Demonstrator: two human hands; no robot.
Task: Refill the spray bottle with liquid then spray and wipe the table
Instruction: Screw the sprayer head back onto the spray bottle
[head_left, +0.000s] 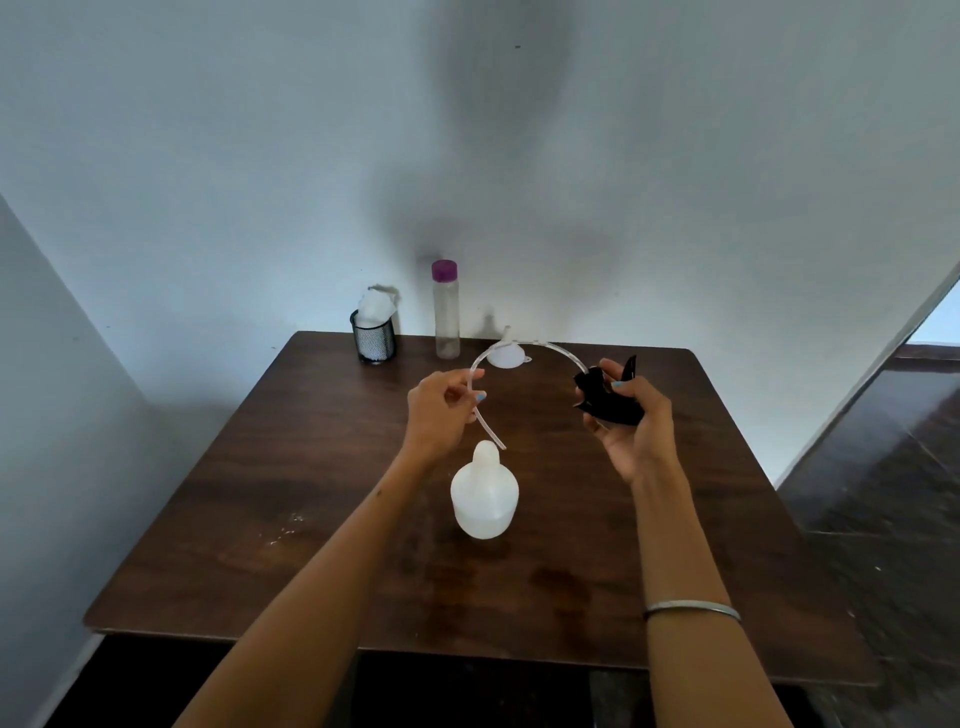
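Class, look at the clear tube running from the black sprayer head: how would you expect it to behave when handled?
The clear tube probably flexes easily: it arcs between the left hand and the sprayer head in the right hand. It likely springs back, since the curve is smooth, not kinked. It seems light, pinched only by fingertips.

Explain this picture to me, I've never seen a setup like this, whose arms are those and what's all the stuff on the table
There is no machine here. One camera, worn on a person's head, looks forward and down, so the two bare arms are that person's own.

The left hand pinches a thin clear tube, which arches over to the black sprayer head gripped in the right hand. The tube's free end hangs just above the open neck of a white spray bottle, standing on the dark wooden table.

At the back stand a clear bottle with a purple cap, a white funnel and a black mesh cup stuffed with something white, perhaps tissue.
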